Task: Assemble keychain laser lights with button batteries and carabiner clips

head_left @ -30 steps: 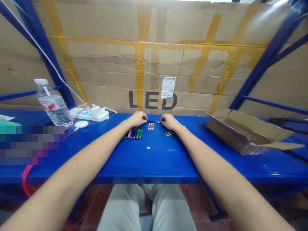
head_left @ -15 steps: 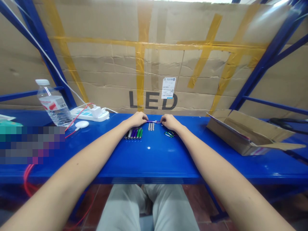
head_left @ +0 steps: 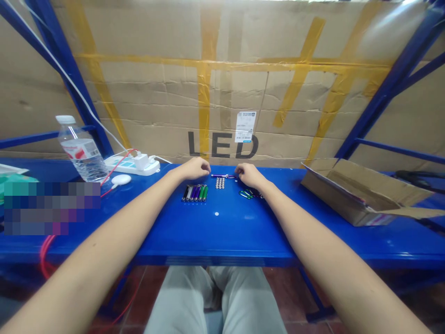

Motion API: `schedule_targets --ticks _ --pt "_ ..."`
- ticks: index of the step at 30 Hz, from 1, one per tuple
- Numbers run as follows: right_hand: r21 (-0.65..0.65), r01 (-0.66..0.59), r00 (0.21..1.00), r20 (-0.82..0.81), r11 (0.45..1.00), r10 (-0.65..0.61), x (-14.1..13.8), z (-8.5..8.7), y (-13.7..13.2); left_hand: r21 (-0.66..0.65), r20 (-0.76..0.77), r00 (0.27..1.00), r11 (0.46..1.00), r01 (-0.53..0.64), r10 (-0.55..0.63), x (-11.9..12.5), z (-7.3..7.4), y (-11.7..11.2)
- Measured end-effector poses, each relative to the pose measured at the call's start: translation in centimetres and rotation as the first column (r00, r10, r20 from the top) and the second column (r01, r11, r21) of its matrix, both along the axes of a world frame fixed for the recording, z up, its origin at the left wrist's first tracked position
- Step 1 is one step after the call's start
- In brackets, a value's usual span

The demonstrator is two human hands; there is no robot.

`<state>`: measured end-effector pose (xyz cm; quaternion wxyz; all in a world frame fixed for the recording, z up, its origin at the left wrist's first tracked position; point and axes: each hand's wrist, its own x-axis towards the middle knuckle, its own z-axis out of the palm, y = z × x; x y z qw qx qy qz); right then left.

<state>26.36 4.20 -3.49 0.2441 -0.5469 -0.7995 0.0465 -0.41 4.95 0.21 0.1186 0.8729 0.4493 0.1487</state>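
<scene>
I took the grid of silver discs (head_left: 220,183) as my landmark. The purple tube (head_left: 218,176) lay crosswise just beyond it, with a bright metal fitting (head_left: 227,176) toward its right end. I judged the tube light, stiff and smooth, slick enough to slide on the paint and, if its barrel was round, to roll; the fitting seemed the part most easily bent. To my mind the plain purple length left of that fitting offered the surest pinch, the other end steadied lightly.

On my feed the left hand (head_left: 195,169) was beyond and left of the grid, fingers bent in narrowly near the tube's left end; I could not tell whether they touched it. The right hand (head_left: 249,174) was beyond and right of the grid, fingers curled near the opposite end, contact equally unclear.

Left of the grid lay a row of coloured tubes (head_left: 194,193); right of it, green loops (head_left: 245,194).

The blue table (head_left: 187,236) was glossy and looked hard. Well left of the grid stood a water bottle (head_left: 83,155) and a power strip (head_left: 150,170); well right, an open cardboard box (head_left: 333,200). Behind it rose a taped cardboard panel (head_left: 167,102) lettered LED.
</scene>
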Motion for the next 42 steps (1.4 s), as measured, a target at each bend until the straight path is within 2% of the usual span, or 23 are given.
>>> schedule_targets --ticks 3,6,12,18,22,26,28,32,35,42 --pt "0.056 0.001 1.000 -0.028 0.998 0.000 0.2 0.3 -0.3 -0.097 -0.060 0.995 0.992 0.076 -0.082 -0.8 1.3 -0.9" --pt "0.087 -0.019 0.998 -0.058 0.996 0.024 0.0 0.8 -1.1 -0.138 -0.119 0.986 0.986 0.096 -0.113 -0.7 1.9 -1.7" --pt "0.113 -0.073 0.987 -0.133 0.991 0.088 -1.1 1.4 -2.7 -0.195 -0.219 0.960 0.971 0.134 -0.177 0.0 1.8 -2.1" --pt "0.095 -0.072 0.983 -0.161 0.993 0.087 -1.2 1.3 -2.9 -0.209 -0.289 0.930 0.963 0.169 -0.226 0.3 1.9 -2.4" --pt "0.081 -0.066 0.983 -0.167 0.995 0.079 -1.3 1.4 -3.1 -0.235 -0.274 0.932 0.956 0.175 -0.238 0.7 1.9 -2.7" --pt "0.060 -0.064 0.983 -0.170 0.996 0.074 -1.5 1.6 -3.3 -0.263 -0.194 0.936 0.935 0.239 -0.294 1.1 1.7 -2.8" --pt "0.062 -0.069 0.982 -0.173 0.996 0.079 -1.5 1.6 -3.3 -0.243 -0.168 0.947 0.943 0.229 -0.274 1.0 1.8 -2.7" --pt "0.068 -0.081 0.980 -0.178 0.994 0.092 -1.4 1.5 -3.2 -0.163 -0.194 0.972 0.981 0.101 -0.132 0.5 1.9 -2.4" --pt "0.071 -0.097 0.979 -0.171 0.993 0.108 -1.6 1.7 -3.6 -0.126 -0.228 0.971 0.991 0.041 -0.069 0.5 1.6 -2.4" --pt "0.109 -0.151 0.974 -0.154 0.983 0.166 -2.6 2.2 -4.6 -0.195 -0.142 0.987 0.980 0.043 -0.071 1.5 0.9 -2.7"
